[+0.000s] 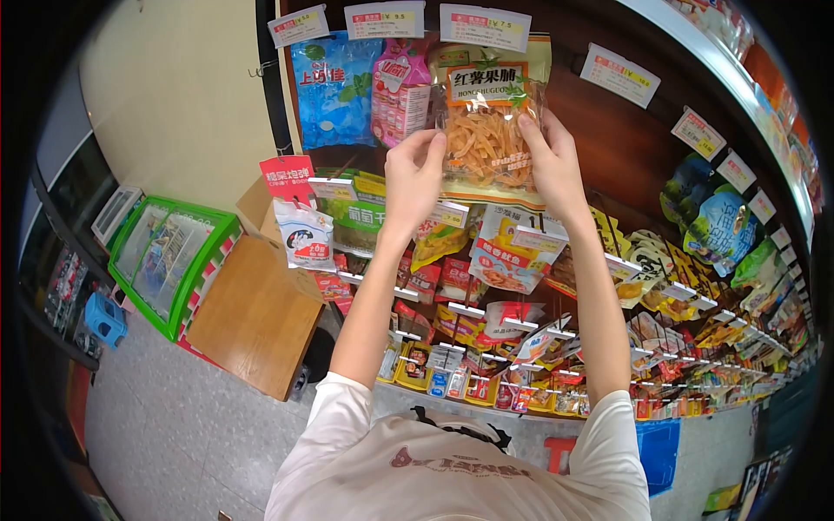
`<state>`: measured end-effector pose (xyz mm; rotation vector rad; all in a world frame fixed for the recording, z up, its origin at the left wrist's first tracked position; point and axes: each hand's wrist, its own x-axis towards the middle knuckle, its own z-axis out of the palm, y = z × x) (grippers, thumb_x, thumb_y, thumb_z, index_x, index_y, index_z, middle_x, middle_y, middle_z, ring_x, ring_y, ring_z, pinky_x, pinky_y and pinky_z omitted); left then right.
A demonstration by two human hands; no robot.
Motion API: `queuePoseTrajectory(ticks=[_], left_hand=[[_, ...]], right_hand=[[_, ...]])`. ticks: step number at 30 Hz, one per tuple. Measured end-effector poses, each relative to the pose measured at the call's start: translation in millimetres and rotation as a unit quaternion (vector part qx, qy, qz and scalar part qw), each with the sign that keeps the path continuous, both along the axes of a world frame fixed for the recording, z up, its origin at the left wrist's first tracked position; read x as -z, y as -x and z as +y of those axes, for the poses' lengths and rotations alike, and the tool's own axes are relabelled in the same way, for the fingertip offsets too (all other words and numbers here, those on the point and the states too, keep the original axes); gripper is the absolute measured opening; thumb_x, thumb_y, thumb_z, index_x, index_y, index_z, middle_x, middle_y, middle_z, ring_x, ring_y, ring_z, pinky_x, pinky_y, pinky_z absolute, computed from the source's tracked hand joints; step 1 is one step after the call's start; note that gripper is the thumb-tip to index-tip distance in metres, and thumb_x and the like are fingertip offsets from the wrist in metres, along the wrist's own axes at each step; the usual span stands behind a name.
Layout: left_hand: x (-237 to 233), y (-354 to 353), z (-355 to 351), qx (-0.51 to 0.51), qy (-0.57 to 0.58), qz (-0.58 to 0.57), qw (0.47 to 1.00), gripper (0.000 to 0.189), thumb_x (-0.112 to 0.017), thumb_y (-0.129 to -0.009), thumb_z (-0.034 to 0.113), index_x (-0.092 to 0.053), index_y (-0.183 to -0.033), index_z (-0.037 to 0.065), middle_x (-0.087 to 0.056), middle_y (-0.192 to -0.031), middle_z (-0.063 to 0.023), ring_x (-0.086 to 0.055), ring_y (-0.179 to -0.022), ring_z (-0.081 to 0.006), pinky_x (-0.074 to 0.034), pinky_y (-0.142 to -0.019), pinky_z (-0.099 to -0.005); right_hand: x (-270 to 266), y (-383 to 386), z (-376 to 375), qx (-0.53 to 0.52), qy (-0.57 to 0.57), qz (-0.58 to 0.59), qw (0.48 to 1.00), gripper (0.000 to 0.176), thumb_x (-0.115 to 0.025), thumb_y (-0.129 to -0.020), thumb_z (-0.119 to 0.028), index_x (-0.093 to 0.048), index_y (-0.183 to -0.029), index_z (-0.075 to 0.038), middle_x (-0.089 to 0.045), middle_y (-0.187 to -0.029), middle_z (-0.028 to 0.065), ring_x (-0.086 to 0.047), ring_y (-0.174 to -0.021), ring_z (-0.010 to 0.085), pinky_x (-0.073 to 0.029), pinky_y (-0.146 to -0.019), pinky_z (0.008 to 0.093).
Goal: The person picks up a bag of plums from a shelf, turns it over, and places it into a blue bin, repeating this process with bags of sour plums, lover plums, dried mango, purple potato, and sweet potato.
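A bag of dried sweet potato strips (488,143) with a clear window hangs or is held at the top row of the snack rack, under a price tag (485,28). My left hand (415,176) grips its left edge, thumb on the front. On the opposite edge, my right hand (553,165) pinches the bag the same way. Fingers behind the bag are hidden. Just left of it hang a pink bag (402,91) and a blue bag (337,91). Whether the bag rests on its hook cannot be seen.
Below my arms, several rows of packaged snacks (512,247) hang on hooks with price tags. A green-framed chest freezer (165,256) and a wooden table (252,313) stand to the left. Blue bags (721,226) hang at right. A blue bin (658,451) sits on the floor.
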<state>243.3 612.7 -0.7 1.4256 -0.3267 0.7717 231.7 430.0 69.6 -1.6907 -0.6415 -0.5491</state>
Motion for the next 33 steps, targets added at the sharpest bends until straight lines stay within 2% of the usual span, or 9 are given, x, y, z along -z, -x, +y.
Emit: queuePoseTrajectory(ticks=[1,4,11,17,19,28,31,32,33], left_hand=[[-1,0,1,0.022,0.014,-0.002,1.000,0.031,-0.061,-0.098,0.020,-0.067,-0.106,-0.009,-0.072,-0.086,-0.0096,-0.066,-0.079,-0.0114,-0.052,-0.071,-0.0273],[-7,6,5,0.064,0.002,0.032,0.997,0.033,-0.060,-0.100,0.026,-0.066,-0.110,-0.006,-0.067,-0.087,-0.0044,-0.062,-0.076,-0.0089,-0.053,-0.071,-0.0262],[-10,6,8,0.105,0.006,0.031,0.994,0.034,-0.059,-0.101,0.028,-0.065,-0.112,-0.004,-0.066,-0.088,-0.0022,-0.061,-0.074,-0.0075,-0.051,-0.069,-0.0247],[-13,6,7,0.122,0.006,-0.015,0.992,0.031,-0.056,-0.103,0.026,-0.065,-0.112,-0.002,-0.067,-0.094,-0.0004,-0.057,-0.083,-0.0056,-0.047,-0.076,-0.0228],[-15,8,6,0.115,0.031,-0.037,0.992,0.028,-0.058,-0.102,0.024,-0.064,-0.108,-0.003,-0.054,-0.074,0.0061,-0.043,-0.062,-0.0015,-0.035,-0.055,-0.0217],[-26,7,12,0.205,0.098,-0.009,0.974,0.032,-0.055,-0.103,0.031,-0.062,-0.116,0.002,-0.048,-0.074,0.0099,-0.035,-0.061,0.0011,-0.026,-0.051,-0.0190],[-40,20,3,0.190,0.144,-0.015,0.971,0.032,-0.055,-0.103,0.031,-0.061,-0.117,0.002,-0.053,-0.080,0.0084,-0.042,-0.066,0.0008,-0.035,-0.057,-0.0183],[-36,17,11,0.203,0.107,0.009,0.973,0.034,-0.054,-0.103,0.030,-0.060,-0.120,0.001,-0.061,-0.096,0.0033,-0.054,-0.083,-0.0025,-0.045,-0.073,-0.0203],[-37,17,10,0.204,0.106,0.008,0.973,0.034,-0.054,-0.103,0.030,-0.060,-0.120,0.001,-0.061,-0.096,0.0033,-0.054,-0.083,-0.0025,-0.045,-0.073,-0.0203]], right_hand=[[0,-2,-2,0.000,0.008,0.009,1.000,0.038,-0.053,-0.103,-0.026,-0.056,-0.122,0.006,-0.068,-0.104,0.0093,-0.059,-0.093,0.0106,-0.047,-0.086,0.0281],[-2,0,-3,-0.007,0.006,0.016,1.000,0.039,-0.053,-0.103,-0.026,-0.056,-0.123,0.006,-0.068,-0.102,0.0084,-0.057,-0.090,0.0095,-0.046,-0.084,0.0275],[-10,8,-5,-0.025,0.001,0.025,0.999,0.040,-0.053,-0.103,-0.027,-0.056,-0.124,0.007,-0.068,-0.103,0.0083,-0.057,-0.092,0.0098,-0.046,-0.085,0.0276],[-12,13,-5,-0.057,-0.027,0.061,0.996,0.039,-0.053,-0.103,-0.026,-0.057,-0.123,0.006,-0.067,-0.108,0.0075,-0.058,-0.095,0.0097,-0.046,-0.088,0.0269],[-13,15,-4,-0.078,-0.052,0.093,0.991,0.038,-0.053,-0.103,-0.026,-0.058,-0.124,0.006,-0.066,-0.109,0.0071,-0.058,-0.096,0.0094,-0.046,-0.088,0.0271],[-13,25,1,-0.111,-0.084,0.114,0.984,0.038,-0.052,-0.104,-0.026,-0.058,-0.123,0.005,-0.067,-0.109,0.0072,-0.060,-0.096,0.0091,-0.049,-0.085,0.0266],[-11,29,1,-0.122,-0.089,0.126,0.980,0.037,-0.052,-0.104,-0.027,-0.059,-0.123,0.005,-0.067,-0.108,0.0066,-0.060,-0.095,0.0085,-0.049,-0.085,0.0262],[-9,29,1,-0.122,-0.090,0.126,0.980,0.037,-0.052,-0.104,-0.027,-0.059,-0.123,0.005,-0.067,-0.108,0.0066,-0.060,-0.095,0.0085,-0.049,-0.085,0.0262],[-7,29,2,-0.129,-0.095,0.121,0.980,0.037,-0.052,-0.104,-0.027,-0.059,-0.122,0.005,-0.067,-0.108,0.0061,-0.060,-0.095,0.0082,-0.049,-0.086,0.0262]])
